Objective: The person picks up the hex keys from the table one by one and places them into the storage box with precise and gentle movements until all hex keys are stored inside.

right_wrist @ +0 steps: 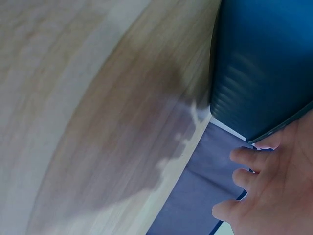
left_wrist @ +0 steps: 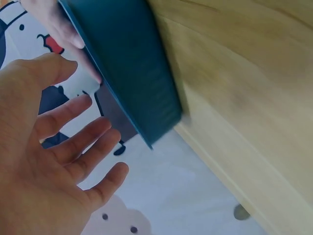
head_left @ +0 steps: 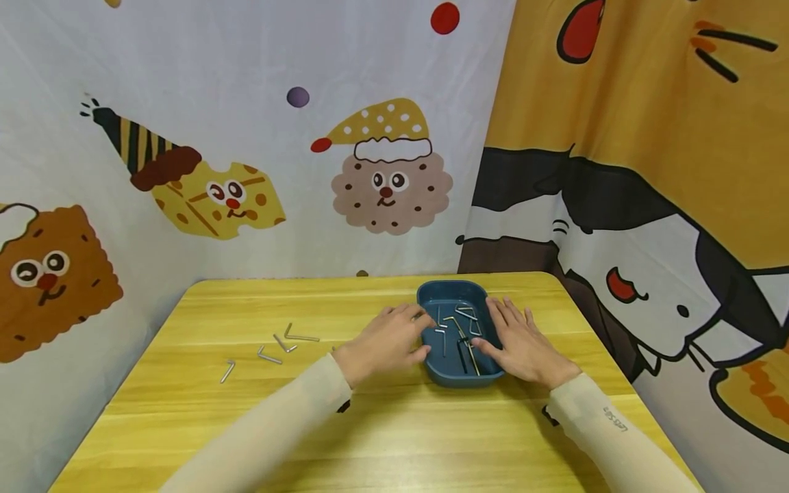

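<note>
Left hand [head_left: 388, 344], fingers apart and loosely bent, holding nothing, hovers at the left rim of a blue tray [head_left: 455, 380] on a table [head_left: 394, 452]. Right hand [head_left: 529, 346] lies along the opposite rim, fingers nearly straight, thumb over the edge. Bent metal keys [head_left: 444, 344] lie loose inside; several other keys [head_left: 302, 337] lie well to the left. Steadying the tray probably wants light, even pressure from both sides, keeping it level so nothing slides.
</note>
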`<state>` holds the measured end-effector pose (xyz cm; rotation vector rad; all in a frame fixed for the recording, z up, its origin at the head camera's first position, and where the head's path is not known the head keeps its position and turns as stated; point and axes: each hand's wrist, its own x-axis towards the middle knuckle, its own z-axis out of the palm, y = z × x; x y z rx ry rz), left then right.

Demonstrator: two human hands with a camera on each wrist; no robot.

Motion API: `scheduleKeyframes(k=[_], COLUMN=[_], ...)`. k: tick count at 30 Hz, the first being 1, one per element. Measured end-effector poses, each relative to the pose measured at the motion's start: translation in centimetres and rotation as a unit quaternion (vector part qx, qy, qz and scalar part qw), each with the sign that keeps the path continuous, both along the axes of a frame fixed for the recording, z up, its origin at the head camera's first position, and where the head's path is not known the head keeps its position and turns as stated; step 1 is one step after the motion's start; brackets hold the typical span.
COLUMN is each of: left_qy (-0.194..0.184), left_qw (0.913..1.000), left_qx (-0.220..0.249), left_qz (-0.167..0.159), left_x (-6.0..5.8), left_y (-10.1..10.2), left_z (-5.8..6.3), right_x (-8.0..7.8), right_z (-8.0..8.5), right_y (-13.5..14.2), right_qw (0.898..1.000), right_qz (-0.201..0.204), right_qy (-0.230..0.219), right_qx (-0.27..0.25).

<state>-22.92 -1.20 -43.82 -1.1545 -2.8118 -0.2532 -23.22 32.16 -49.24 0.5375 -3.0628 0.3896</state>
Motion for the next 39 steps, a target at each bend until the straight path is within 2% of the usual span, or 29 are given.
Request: scheduleKeyframes(k=[5, 14, 21, 29, 39], left_qy=[-0.010, -0.006, -0.026, -0.039, -0.044], left_qw=[0.9992, 0.9981, 0.9974, 0.9963, 0.9944], left_qx=[0.036, 0.053, 0.042, 0.022, 0.021], left_qz=[0.014, 0.031, 0.052, 0.074, 0.094], left_x=[0.0, 0.2, 0.4, 1.4, 2.0], left_y=[-2.3, -6.5, -9.6, -12.7, -14.9], left_z=[-0.4, -1.8, -3.2, -4.0, -4.9], right_x=[0.0, -0.2, -0.1, -0.3, -0.1], right_z=[0.0, 0.0, -0.1, -0.2, -0.1], right_y=[0.0, 0.0, 0.0, 0.0, 0.0], right_qw=[1.000, 1.000, 1.000, 1.000, 1.000], right_qz=[0.001, -0.001, -0.002, -0.002, -0.002], right_qy=[0.000, 0.000, -0.007, -0.008, -0.007], right_qx=[-0.002, -0.001, 0.002, 0.006, 0.005])
